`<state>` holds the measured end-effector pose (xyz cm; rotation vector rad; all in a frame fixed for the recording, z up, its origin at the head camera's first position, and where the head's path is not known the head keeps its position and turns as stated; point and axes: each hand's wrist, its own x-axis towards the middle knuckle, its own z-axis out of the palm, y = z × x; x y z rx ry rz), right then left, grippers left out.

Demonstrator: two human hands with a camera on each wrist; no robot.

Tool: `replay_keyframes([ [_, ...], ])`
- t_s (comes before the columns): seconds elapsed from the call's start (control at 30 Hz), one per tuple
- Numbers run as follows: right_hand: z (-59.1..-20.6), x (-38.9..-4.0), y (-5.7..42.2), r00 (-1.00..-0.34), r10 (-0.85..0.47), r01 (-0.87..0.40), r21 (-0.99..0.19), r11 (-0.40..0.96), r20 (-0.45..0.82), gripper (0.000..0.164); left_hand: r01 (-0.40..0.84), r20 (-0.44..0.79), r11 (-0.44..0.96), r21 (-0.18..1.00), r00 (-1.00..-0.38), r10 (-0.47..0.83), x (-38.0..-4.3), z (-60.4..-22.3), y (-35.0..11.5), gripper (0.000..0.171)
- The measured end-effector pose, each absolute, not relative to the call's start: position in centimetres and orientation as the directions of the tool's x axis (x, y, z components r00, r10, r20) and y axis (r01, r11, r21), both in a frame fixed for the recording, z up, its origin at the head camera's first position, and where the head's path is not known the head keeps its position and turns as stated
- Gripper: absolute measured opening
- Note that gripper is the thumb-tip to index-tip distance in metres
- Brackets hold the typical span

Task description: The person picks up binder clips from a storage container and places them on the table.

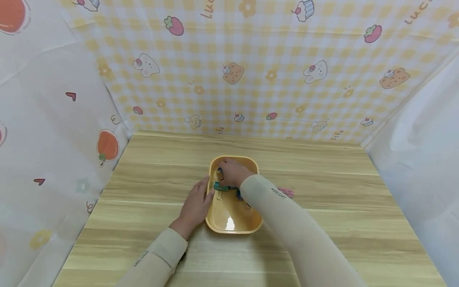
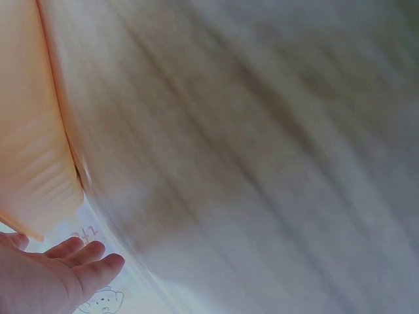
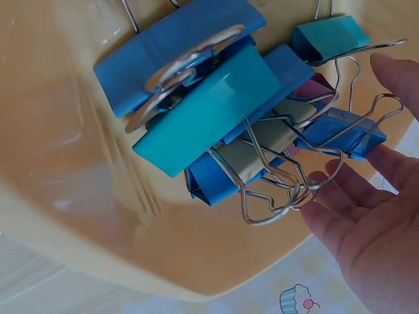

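Pale sleeves (image 1: 315,247) came nearest the head camera; the right one slanted over the side of a yellow basin (image 1: 244,219) and blocked part of its inside. A pink object (image 1: 288,193) showed just past that sleeve on the wooden tabletop (image 1: 161,167), with yellow-checked cloth (image 1: 186,79) behind. Binder clips (image 3: 209,111) lay heaped toward the basin's far end: glossy teal, blue, beige and a dark purple one, their silvery wire handles (image 3: 298,194) crossing and overlapping. A small teal clip (image 3: 330,38) sat at the heap's edge. The right hand (image 3: 370,235) reached in, its thumb spread well apart from its fingers, one finger against the edge of a small blue clip (image 3: 344,131). The left hand (image 1: 195,203) lay against the basin's left side, fingers extended outside, thumb at the rim.
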<state>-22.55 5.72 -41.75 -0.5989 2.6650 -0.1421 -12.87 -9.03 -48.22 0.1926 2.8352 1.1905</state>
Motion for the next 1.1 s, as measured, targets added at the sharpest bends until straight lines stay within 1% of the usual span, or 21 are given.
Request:
replay_keyframes([
  [0.1, -41.9, -22.6, 5.7, -0.826, -0.431, -0.393, -0.177, 0.902, -0.363, 0.063, 0.085, -0.015, 0.694, 0.715, -0.991, 0.136, -12.9, -48.1, -9.0, 0.057],
  [0.3, -42.3, -22.7, 5.5, -0.829, -0.425, -0.396, -0.155, 0.905, -0.363, 0.061, 0.106, 0.011, 0.698, 0.708, -0.99, 0.139, -12.9, -48.2, -9.0, 0.057],
  [0.47, -42.5, -22.7, 5.3, -0.843, -0.409, -0.386, -0.138, 0.912, -0.349, 0.056, 0.11, 0.014, 0.706, 0.699, -0.99, 0.14, -12.9, -48.4, -9.0, 0.058],
  [0.7, -42.8, -22.6, 4.9, -0.849, -0.417, -0.405, -0.106, 0.908, -0.324, 0.042, 0.095, 0.004, 0.699, 0.709, -0.991, 0.131, -12.9, -48.2, -9.0, 0.057],
  [0.97, -42.9, -22.6, 4.7, -0.849, -0.418, -0.42, -0.067, 0.905, -0.323, 0.036, 0.098, 0.001, 0.7, 0.708, -0.99, 0.138, -12.8, -48.0, -8.9, 0.057],
  [1.1, -42.9, -22.6, 4.7, -0.854, -0.42, -0.42, -0.071, 0.905, -0.308, 0.034, 0.091, -0.007, 0.697, 0.711, -0.991, 0.136, -12.8, -48.0, -9.0, 0.058],
])
